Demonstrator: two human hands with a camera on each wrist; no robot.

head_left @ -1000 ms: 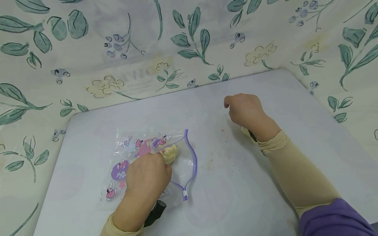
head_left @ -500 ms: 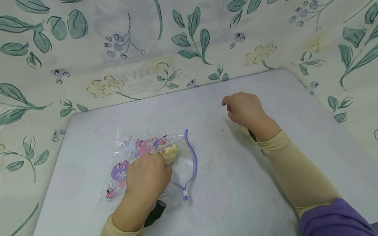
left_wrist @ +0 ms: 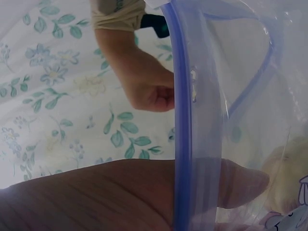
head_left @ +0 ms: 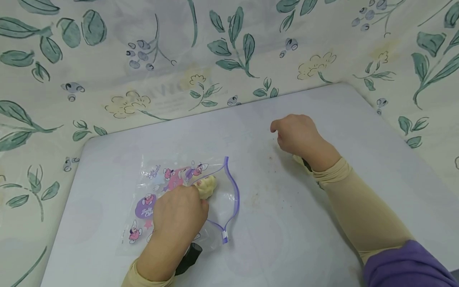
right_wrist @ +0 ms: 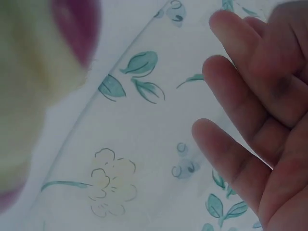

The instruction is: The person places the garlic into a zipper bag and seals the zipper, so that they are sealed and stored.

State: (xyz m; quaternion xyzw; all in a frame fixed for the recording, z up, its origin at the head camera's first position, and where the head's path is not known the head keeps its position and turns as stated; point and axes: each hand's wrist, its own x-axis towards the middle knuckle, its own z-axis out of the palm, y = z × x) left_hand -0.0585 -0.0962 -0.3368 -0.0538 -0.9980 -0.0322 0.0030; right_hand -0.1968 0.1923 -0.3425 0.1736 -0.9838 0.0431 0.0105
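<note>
In the head view a clear zip bag (head_left: 145, 207) with pink and purple cartoon prints lies on the table, its purple zip edge (head_left: 236, 195) to the right. My left hand (head_left: 179, 211) grips the bag's upper lip, drawn back so the mouth gapes. The left wrist view shows the thumb (left_wrist: 243, 185) through clear plastic. A pale yellow, lumpy bulb like garlic (head_left: 206, 187) lies in the bag beside the knuckles. My right hand (head_left: 297, 133) hovers farther right, fingers (right_wrist: 231, 156) loosely bent with nothing visible in them. Under its wrist shows another pale, purple-streaked bulb (right_wrist: 29, 96), mostly hidden.
The white table (head_left: 118, 147) has small brown crumbs (head_left: 254, 199) between the two hands. Behind it hangs a leaf-patterned cloth (head_left: 172, 32) along the back and right edges. A white slider (head_left: 224, 236) sits at the near end of the zip.
My right hand shifts very slightly in place, its index finger lifting and settling. The left hand, the bag and the bulb inside stay where they were.
</note>
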